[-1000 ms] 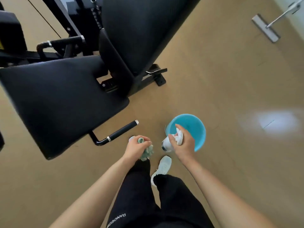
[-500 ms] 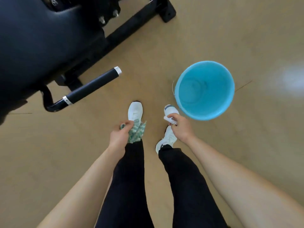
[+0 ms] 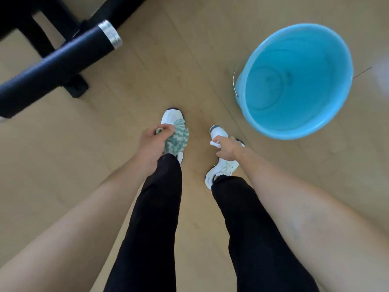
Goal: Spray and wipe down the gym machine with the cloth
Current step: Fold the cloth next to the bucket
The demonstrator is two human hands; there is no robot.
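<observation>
Machine handle (image 3: pixel 56 64) well left of the bucket (image 3: pixel 328 60): the coming reach goes that way.
The handle's long axis runs diagonally, its silver-collared end toward the bucket. Left hand (image 3: pixel 150 144), the nearer to it, bunches the cloth (image 3: pixel 177 138) in curled fingers; just left of the bucket, right hand (image 3: pixel 228 150) curls round the spray bottle (image 3: pixel 217 133). Whether the bucket holds water, I cannot tell.

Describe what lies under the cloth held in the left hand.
Below the green-and-white cloth, gripped by the left hand, the toe of a white shoe shows on the floor; the cloth hides the shoe's middle.
</observation>
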